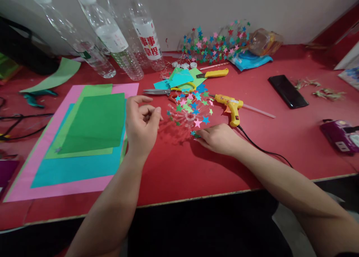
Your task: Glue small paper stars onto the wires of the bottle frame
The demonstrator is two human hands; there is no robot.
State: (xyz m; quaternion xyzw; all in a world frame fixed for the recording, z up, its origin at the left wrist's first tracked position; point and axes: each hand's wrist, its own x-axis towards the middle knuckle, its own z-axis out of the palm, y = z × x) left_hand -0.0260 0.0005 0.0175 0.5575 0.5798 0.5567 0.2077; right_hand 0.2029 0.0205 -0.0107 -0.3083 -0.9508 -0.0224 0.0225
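A clear plastic piece with thin strips stands on the red table, covered in small pink, green and blue paper stars. At its near right edge my right hand has its fingers pressed together around a blue-green star. My left hand hovers left of the piece with curled, spread fingers and nothing visible in it. Right of the stars lies a yellow glue gun with a clear glue stick in its back. Scissors with yellow handles lie just behind.
Stacked coloured paper lies on the left. Tall plastic bottles stand at the back left. A second star-covered piece sits by the wall, near a yellow cutter. A black phone and purple socket block lie right.
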